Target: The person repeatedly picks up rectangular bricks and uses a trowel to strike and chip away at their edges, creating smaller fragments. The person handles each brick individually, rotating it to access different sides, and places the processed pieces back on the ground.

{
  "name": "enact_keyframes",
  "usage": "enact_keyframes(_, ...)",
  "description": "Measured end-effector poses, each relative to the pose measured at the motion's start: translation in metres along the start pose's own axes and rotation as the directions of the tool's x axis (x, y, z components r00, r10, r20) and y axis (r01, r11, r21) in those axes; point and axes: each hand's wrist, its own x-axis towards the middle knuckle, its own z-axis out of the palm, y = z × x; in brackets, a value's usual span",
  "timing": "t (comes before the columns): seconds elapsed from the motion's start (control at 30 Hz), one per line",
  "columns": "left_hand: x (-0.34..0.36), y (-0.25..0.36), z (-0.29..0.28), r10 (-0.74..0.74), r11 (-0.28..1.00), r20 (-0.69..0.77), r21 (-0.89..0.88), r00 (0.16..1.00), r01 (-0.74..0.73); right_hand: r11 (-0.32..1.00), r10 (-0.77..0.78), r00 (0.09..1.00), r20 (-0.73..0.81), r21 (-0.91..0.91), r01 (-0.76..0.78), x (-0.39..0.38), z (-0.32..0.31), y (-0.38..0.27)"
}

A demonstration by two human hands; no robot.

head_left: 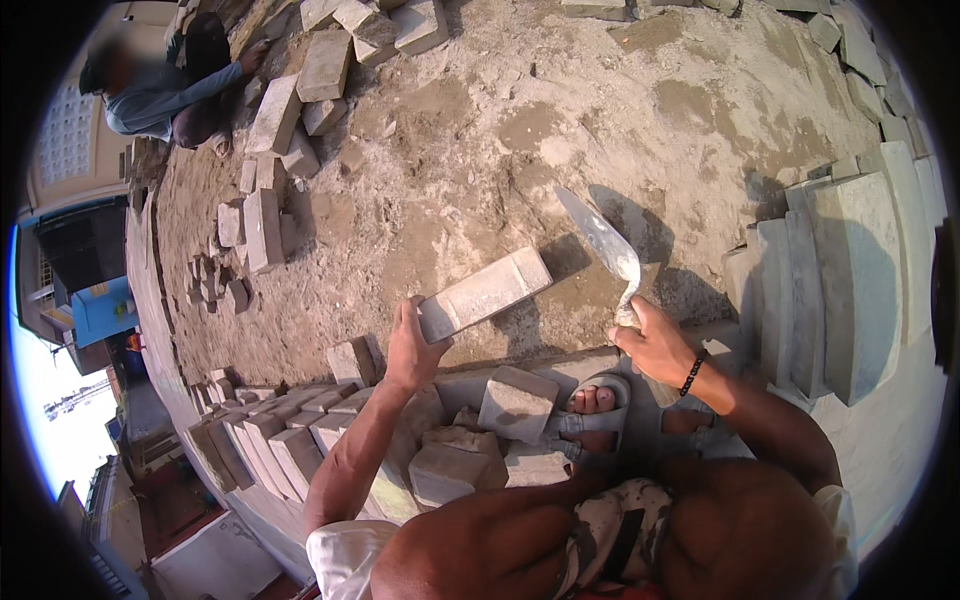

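A long grey brick (487,292) is gripped at its near left end by my left hand (412,350), thumb and fingers wrapped round it. Its far end points up and to the right, above the sandy ground. My right hand (655,345) is closed round the handle of a trowel (603,232), whose metal blade points away and to the left. A dark beaded band circles my right wrist. Below the brick, by my sandalled foot, rests a loose grey block (517,403). Shadows of the brick and trowel fall on the ground.
Rows of stacked bricks (290,440) stand at the lower left. Large slabs (855,280) lean together on the right. More blocks (275,115) lie scattered at the upper left, where another person (165,95) crouches. Broken blocks (455,465) lie near my knees.
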Motion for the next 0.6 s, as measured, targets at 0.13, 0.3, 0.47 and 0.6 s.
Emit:
enact_keyframes(0.13,0.014,-0.003,0.005,0.071,0.946,0.298,0.281,0.952,-0.158,0.992,-0.014,1.0,-0.001,0.125,0.014,-0.009,0.019,0.004)
enact_keyframes(0.3,0.031,0.045,0.012,0.202,0.932,0.234,0.251,0.951,-0.26,0.925,-0.045,0.999,-0.003,0.379,0.042,-0.018,0.037,-0.011)
enact_keyframes(0.47,0.036,0.05,0.049,0.121,0.926,0.227,0.324,0.966,-0.192,0.947,-0.094,0.993,0.072,0.316,0.067,-0.015,0.063,-0.012)
enact_keyframes(0.6,0.035,0.052,0.062,0.111,0.922,0.196,0.345,0.974,-0.175,0.926,0.133,0.954,0.27,0.309,-0.216,0.011,0.086,0.013)
